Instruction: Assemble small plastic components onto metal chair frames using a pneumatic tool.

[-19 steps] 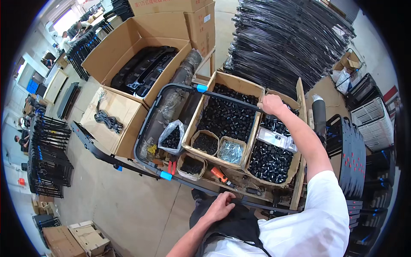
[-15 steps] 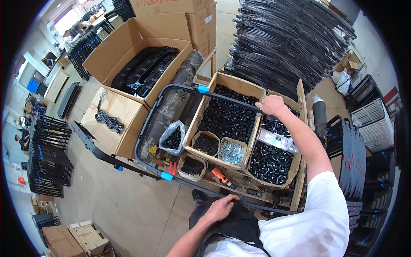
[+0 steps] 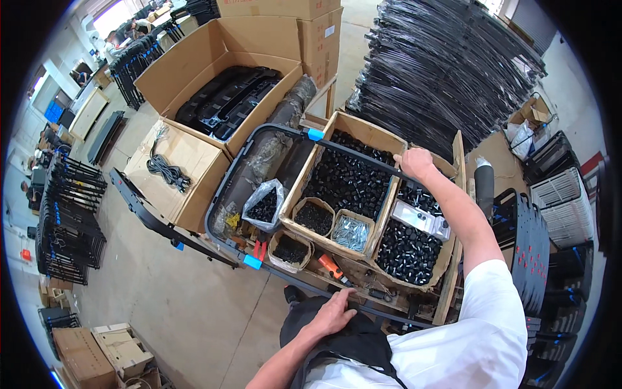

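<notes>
Far left: black frame rows (image 3: 72,217) on the floor, then a flat carton (image 3: 207,174) with a coiled cable (image 3: 170,174) on top, and behind it an open carton (image 3: 150,83) of black moulded parts (image 3: 227,100).

Black tubular frame (image 3: 359,154) next — lies across the desk (image 3: 449,295), rounded end left, blue clips (image 3: 315,135) on both rails. Inside its loop: wrapped roll (image 3: 269,154), clear bag (image 3: 272,218) of black bits, red-handled tool (image 3: 260,249), tub (image 3: 290,264) of small black parts.

Left hand (image 3: 332,316) is by the near rail (image 3: 291,279), fingers half curled; can't tell if its grip touches the rail. Orange-handled tool (image 3: 330,264) just beyond.

Big box (image 3: 370,128) of black knobs sits mid-desk, silver screws (image 3: 350,232) at its near corner; far rail (image 3: 382,164) crosses over it, partly blocking access.

Right hand (image 3: 416,163) has its grip closed round the far rail — beside the right-hand box (image 3: 424,284), clear case (image 3: 421,219) lying on the knobs there. Wrapped tube stack (image 3: 447,71) behind; gray roll (image 3: 483,185) off to the right.
</notes>
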A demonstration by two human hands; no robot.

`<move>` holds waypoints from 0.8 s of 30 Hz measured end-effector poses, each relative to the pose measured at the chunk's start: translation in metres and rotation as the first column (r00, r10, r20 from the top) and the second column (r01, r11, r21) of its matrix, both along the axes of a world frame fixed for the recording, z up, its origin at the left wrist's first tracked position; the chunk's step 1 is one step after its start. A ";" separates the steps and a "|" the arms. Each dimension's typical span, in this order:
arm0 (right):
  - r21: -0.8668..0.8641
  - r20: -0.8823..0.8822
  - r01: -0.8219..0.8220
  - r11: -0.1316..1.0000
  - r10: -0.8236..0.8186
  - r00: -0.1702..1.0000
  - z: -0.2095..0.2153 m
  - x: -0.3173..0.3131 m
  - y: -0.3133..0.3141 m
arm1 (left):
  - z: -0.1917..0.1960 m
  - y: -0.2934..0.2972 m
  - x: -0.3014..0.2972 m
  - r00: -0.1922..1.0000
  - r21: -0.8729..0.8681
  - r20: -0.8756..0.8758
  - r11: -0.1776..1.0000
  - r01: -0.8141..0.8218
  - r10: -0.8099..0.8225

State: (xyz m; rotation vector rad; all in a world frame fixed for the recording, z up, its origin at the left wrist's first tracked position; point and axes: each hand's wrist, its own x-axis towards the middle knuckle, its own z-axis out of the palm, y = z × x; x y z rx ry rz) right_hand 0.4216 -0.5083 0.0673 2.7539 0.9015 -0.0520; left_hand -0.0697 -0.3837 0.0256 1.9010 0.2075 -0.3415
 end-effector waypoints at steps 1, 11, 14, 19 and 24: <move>0.024 0.029 0.019 1.000 -0.020 0.999 0.002 -0.002 0.005 | 0.004 0.003 0.000 0.993 -0.037 -0.113 0.999 -0.030 0.025; -0.214 -0.097 -0.093 0.972 0.074 0.993 0.015 -0.008 0.005 | 0.007 0.010 0.003 0.928 -0.163 -0.341 0.982 0.100 -0.151; -0.355 -0.080 -0.050 0.933 0.023 0.997 0.024 -0.002 0.006 | 0.000 0.008 0.008 0.958 0.006 -0.211 0.980 0.199 -0.193; -0.394 -0.090 -0.118 0.912 0.090 0.992 0.019 0.000 0.012 | 0.006 0.002 0.008 0.969 0.134 -0.102 0.962 0.237 -0.225; -0.275 -0.124 -0.156 0.949 0.126 0.984 0.006 0.004 0.005 | -0.006 0.000 -0.003 0.995 0.090 0.001 0.991 0.094 -0.095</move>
